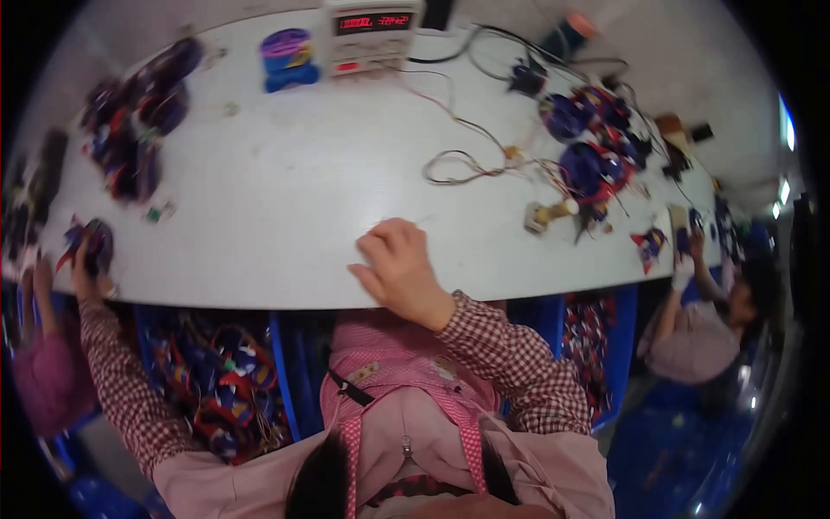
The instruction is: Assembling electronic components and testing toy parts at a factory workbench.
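At the table's far left edge, my left hand (83, 273) has its fingers closed around a dark blue and red plastic piece (98, 246); blur hides its exact kind. My right hand (399, 266) is over the white table (303, 199) near its front edge. Its fingers are loosely bent, the thumb stands apart, and I see nothing held in it. Beyond my left hand lies a pile of similar blue and red pieces (138, 130), with a small green part (156, 213) beside it.
A power supply (374, 39) stands at the back, beside a blue and purple container (289, 60). Looped wires (458, 169) run toward more blue and red pieces (596, 160) at the right. Blue bins (278, 372) filled with parts sit below the front edge. People work on both sides.
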`<state>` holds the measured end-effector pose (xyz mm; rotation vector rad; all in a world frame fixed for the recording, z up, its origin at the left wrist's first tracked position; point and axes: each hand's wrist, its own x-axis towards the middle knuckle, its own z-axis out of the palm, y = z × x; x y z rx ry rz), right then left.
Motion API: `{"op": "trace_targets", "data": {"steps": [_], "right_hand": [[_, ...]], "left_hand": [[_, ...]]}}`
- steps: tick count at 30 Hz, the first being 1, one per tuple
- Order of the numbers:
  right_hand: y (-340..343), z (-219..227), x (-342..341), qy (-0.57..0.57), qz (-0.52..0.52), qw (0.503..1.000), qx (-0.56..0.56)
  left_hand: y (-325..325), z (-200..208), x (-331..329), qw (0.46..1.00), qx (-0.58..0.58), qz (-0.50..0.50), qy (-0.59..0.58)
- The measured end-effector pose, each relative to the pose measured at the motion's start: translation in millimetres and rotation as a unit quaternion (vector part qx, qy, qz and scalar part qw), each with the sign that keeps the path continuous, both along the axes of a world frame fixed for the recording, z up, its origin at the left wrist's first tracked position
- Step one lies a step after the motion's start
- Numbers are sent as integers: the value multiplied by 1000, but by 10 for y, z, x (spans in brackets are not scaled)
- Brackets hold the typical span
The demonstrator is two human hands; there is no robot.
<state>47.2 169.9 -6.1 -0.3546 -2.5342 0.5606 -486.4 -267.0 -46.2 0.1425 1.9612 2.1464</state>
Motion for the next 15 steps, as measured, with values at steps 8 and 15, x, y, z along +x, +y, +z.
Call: {"op": "trace_targets", "data": {"steps": [8, 15], "right_hand": [[51, 69, 79, 3, 20, 999, -39], [73, 18, 136, 47, 20, 998, -35]], "left_hand": [[210, -8, -910, 994, -111, -7, 3], [798, 155, -133, 991, -52, 120, 17]]}}
